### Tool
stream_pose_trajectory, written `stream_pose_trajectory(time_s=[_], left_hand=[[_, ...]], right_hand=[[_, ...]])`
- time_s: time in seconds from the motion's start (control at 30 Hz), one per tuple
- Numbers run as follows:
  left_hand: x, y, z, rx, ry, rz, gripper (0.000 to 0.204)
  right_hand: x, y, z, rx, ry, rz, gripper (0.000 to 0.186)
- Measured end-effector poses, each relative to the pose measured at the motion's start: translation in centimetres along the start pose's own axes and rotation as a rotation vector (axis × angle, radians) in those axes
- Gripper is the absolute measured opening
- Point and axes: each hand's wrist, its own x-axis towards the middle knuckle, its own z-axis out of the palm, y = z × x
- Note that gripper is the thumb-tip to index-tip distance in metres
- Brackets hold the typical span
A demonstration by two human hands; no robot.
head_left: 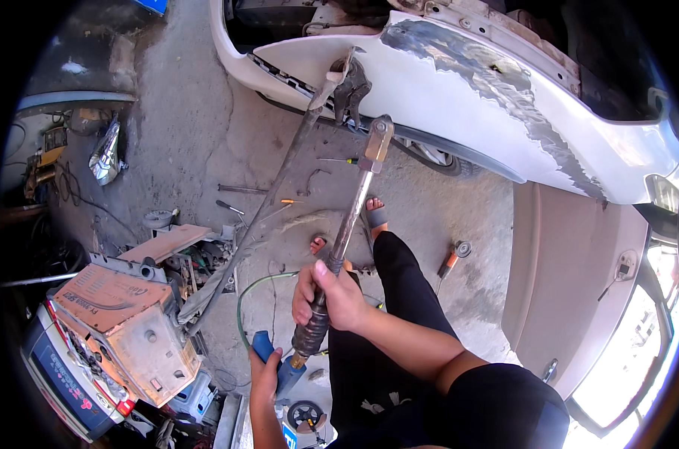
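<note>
A long metal rod tool, like a slide-hammer dent puller [352,213], slants across the middle. Its brass-coloured bolted head [378,138] ends near the white car's lower body edge; I cannot tell if it touches. My right hand [332,297] is closed around the dark ribbed grip on the rod. Lower down, my left hand [265,378] grips the blue handle [289,376] at the tool's rear end. Beyond the head, a dark hook-like clamp [351,90] sits against the car's white panel [358,63], at the top of a long dark pole [280,179].
The panel carries a sanded grey patch [459,56]. An open car door [571,277] stands at the right. On the concrete floor lie an orange angle grinder [452,260], screwdrivers [291,201] and a green hose [241,310]. A stained boxy cabinet [123,314] stands at the left.
</note>
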Motion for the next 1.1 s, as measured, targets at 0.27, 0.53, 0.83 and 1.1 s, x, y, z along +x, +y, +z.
stream_pose_trajectory(time_s=[0.27,0.53,0.83,1.1], left_hand=[[3.4,2.9,4.2,-0.011,-0.013,0.154,0.084],[2.8,4.9,6.8,-0.075,-0.032,0.114,0.078],[1.7,5.7,8.7,-0.087,-0.050,0.043,0.094],[-0.2,5.0,8.2,-0.064,0.095,-0.005,0.088]], right_hand=[[1.7,-4.9,-1.4,-0.183,0.041,-0.122,0.057],[3.0,-8.4,-1.8,-0.182,0.101,-0.051,0.054],[3.7,-10.4,-2.8,-0.190,0.132,0.021,0.056],[3.7,-10.9,-2.8,-0.098,0.063,0.063,0.055]])
